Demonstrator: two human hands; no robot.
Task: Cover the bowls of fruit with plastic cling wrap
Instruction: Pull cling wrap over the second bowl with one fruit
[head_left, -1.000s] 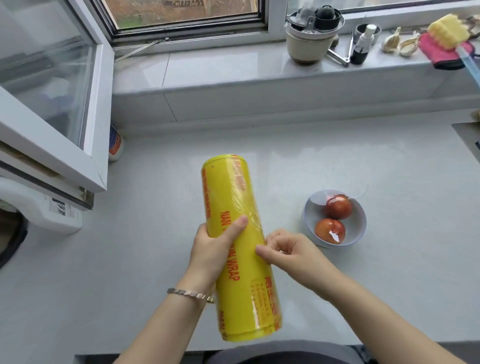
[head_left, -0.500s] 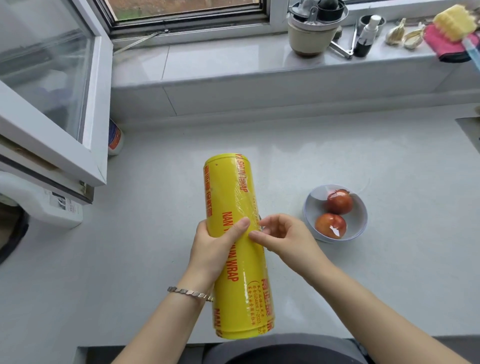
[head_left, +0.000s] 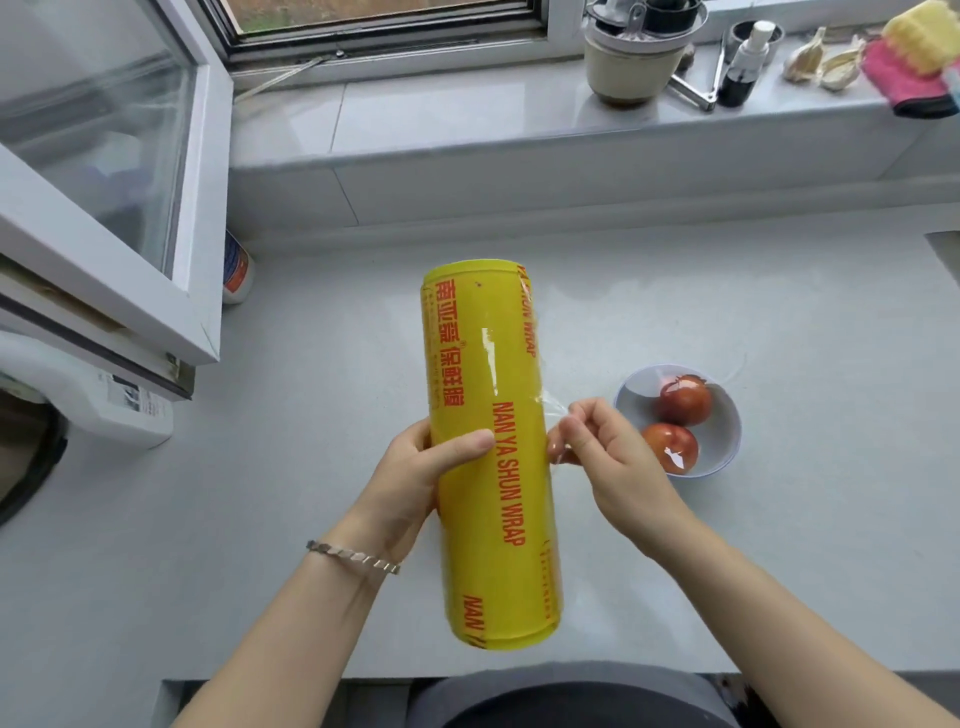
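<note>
Pale grey counter (head_left: 311, 415) stretches wide to your left, up to the white window sash (head_left: 202, 234). Near its front edge, your left hand (head_left: 415, 467) grips the yellow cling-wrap roll (head_left: 493, 519). Your right hand (head_left: 608, 457) pinches its clear film edge (head_left: 553, 410), just beside the white fruit bowl (head_left: 724, 431).

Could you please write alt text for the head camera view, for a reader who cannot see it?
A person's left hand grips a yellow roll of cling wrap while the right hand pinches its loose film edge, over a pale counter. To the right sits a small bowl holding two red fruits.
</note>
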